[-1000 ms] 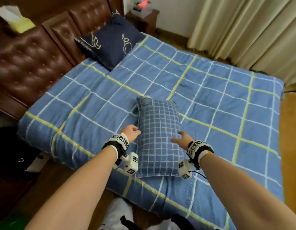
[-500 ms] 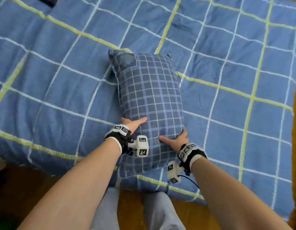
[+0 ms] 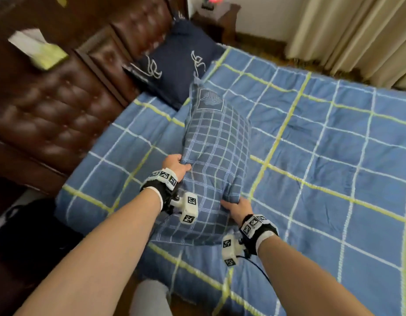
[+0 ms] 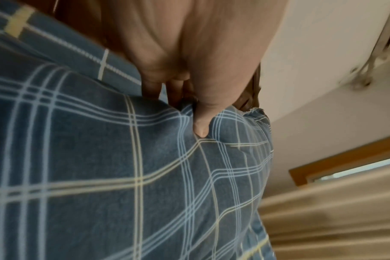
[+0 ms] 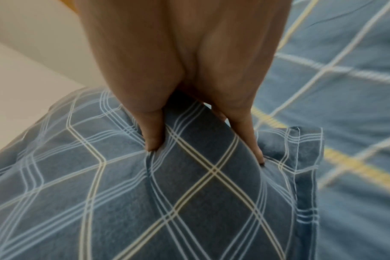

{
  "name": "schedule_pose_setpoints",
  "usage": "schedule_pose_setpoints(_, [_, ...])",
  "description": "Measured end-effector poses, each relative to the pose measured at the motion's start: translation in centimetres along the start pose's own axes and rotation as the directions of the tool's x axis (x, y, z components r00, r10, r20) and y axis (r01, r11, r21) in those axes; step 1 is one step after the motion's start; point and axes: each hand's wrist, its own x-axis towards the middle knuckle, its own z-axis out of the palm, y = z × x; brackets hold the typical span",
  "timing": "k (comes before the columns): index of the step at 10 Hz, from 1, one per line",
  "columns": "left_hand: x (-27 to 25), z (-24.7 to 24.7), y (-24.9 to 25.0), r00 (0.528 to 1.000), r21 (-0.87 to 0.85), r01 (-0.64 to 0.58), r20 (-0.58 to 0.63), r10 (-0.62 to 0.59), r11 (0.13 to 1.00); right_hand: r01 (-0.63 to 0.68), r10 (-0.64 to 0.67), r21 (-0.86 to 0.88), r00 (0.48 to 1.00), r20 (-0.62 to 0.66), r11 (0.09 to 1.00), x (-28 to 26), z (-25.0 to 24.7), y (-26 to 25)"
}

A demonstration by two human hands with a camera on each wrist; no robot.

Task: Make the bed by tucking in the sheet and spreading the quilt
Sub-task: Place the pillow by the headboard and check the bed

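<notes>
**Both hands grasping plaid pillow over spread quilt**

Left hand [image 3: 177, 165]: fingers curled into the left side of the plaid pillow [image 3: 216, 156], thumb on top, fabric bunched under it. Left wrist view shows the thumb [image 4: 201, 123] dug into the cloth, fingers tucked behind the edge.

Right hand [image 3: 237, 207]: clamped on the pillow's right side nearer the near end; fingers [image 5: 153, 135] press into the stuffing, flange seam just beside them.

Pillow: dark blue with fine white and yellow check, a square logo patch at its far end. Near end sags at the quilt's near edge; whether it clears the quilt cannot be told.

Quilt [image 3: 334, 144]: lighter blue, wide white and yellow grid, spread flat across the bed. A navy pillow [image 3: 181, 62] sits at the head corner against the brown tufted headboard [image 3: 56, 115].
</notes>
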Motion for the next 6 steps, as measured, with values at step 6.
schedule_pose_setpoints(6, [35.4,-31.0,-29.6,0.954,0.254,0.194,0.175,-0.242,0.948,-0.133,0.136,-0.073,0.99,0.028,0.988,17.2,50.5,-16.8])
